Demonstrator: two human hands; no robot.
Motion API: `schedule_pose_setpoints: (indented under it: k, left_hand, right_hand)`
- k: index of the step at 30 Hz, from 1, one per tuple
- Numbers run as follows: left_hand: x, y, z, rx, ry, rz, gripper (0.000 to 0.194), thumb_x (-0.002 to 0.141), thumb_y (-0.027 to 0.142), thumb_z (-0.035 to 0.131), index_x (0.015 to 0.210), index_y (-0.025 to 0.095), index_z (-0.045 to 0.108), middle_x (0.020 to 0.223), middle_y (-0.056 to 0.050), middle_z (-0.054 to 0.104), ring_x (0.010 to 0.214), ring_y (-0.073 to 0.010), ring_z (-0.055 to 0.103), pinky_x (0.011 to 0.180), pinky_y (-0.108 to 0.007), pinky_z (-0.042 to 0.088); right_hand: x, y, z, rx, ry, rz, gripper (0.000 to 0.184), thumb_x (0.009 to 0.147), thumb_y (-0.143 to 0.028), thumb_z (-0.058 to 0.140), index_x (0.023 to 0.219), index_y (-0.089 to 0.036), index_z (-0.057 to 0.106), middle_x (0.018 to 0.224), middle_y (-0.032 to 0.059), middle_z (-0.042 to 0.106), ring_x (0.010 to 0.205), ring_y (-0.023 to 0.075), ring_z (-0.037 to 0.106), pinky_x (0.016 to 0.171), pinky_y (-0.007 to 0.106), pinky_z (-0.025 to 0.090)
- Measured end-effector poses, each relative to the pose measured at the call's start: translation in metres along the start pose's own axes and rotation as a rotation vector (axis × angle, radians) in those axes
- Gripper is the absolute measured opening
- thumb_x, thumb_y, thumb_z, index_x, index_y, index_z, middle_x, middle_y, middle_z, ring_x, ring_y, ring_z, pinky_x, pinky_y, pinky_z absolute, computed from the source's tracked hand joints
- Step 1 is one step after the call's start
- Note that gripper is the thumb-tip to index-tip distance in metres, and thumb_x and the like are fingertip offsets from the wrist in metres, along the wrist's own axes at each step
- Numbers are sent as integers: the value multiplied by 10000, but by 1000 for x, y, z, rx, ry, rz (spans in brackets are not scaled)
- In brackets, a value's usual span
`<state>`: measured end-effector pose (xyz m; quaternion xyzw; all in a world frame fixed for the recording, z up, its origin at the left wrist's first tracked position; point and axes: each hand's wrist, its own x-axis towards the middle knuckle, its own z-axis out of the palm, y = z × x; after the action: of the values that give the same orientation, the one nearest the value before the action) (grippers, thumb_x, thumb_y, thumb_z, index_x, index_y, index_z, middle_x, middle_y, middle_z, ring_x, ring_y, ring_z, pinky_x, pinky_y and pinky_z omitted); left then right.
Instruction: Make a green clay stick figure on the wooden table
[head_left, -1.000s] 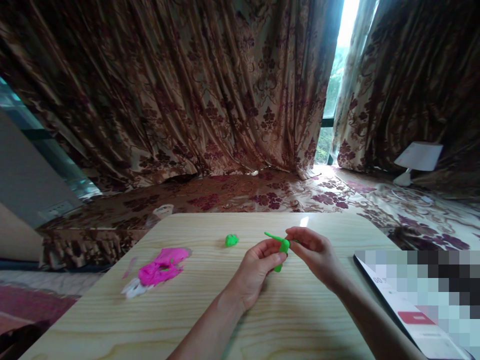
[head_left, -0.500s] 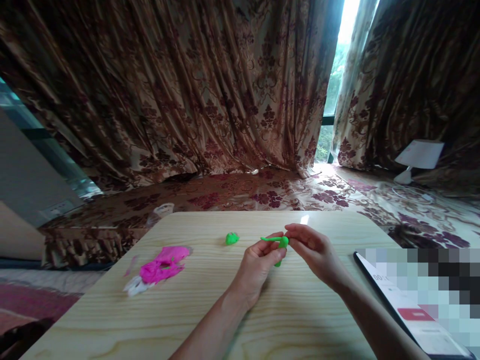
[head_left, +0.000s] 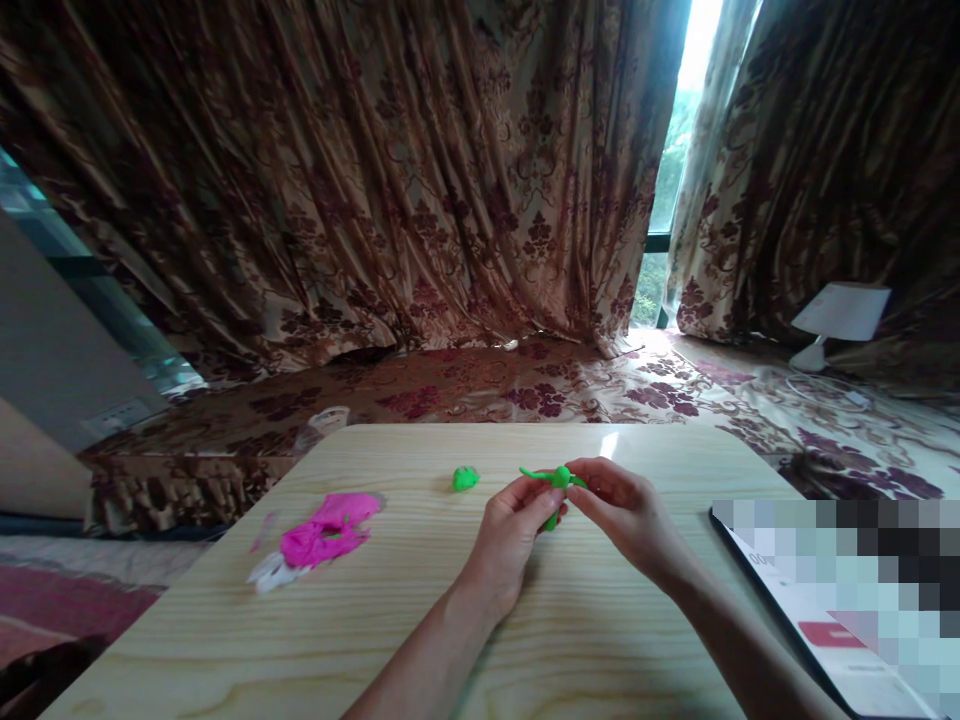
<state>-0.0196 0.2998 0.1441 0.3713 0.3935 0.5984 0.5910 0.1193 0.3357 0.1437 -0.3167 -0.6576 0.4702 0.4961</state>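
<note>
Both my hands meet over the middle of a light wooden table (head_left: 420,640). My left hand (head_left: 514,535) is closed, pinching the lower part of a small green clay figure (head_left: 556,480). My right hand (head_left: 626,515) is closed too, its fingertips pinching the figure's top from the right. A thin green strip sticks out of the figure to the left. A small green clay lump (head_left: 465,479) lies on the table left of my hands.
A pink clay mass on a torn wrapper (head_left: 319,540) lies at the table's left. A tablet or phone with a lit screen (head_left: 840,620) rests at the right edge. Patterned curtains and a covered ledge stand behind the table; a white lamp (head_left: 836,320) lies far right.
The green figure has turned in my fingers, its thin strip swinging from tilted to nearly level. Both hands shifted slightly left and closer together.
</note>
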Motion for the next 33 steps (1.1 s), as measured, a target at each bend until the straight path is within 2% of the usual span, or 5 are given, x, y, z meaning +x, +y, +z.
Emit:
schedule_pose_setpoints:
  k: [6,16,20,27,33]
  left_hand:
    - [0,-2,0,54,-46,47,243,682,255,669,905,160,665,817,-40,647,763,-121,537,742,-249,387]
    - [2,1,-1,-82,45,-11,249,643,278,700,867,170,691,821,-44,673,748,-120,556,707,-238,393]
    - [1,2,0,-97,31,-9,258,632,281,707,869,180,696,819,-38,681,778,-128,562,737,-239,394]
    - [0,1,0,-60,27,-34,253,649,270,695,886,182,690,796,-28,670,736,-109,538,711,-236,388]
    - [-2,2,1,-47,-29,-50,211,662,303,686,823,167,696,719,-19,646,706,-105,525,696,-232,374]
  right_hand:
    - [-1,0,1,61,10,-21,173,751,-293,625,876,-175,619,766,35,646,730,173,611,679,299,501]
    - [-1,-2,4,73,63,31,303,701,-320,669,963,-184,601,885,54,655,788,181,616,714,316,513]
    - [-1,-1,5,36,10,20,266,722,-346,644,922,-172,624,832,49,656,778,186,615,701,304,510]
    - [-1,4,8,101,51,32,202,722,-319,655,860,-174,627,791,35,669,724,167,615,651,270,499]
    - [-1,3,8,39,57,-13,152,734,-293,643,830,-176,631,788,35,662,726,169,606,665,279,495]
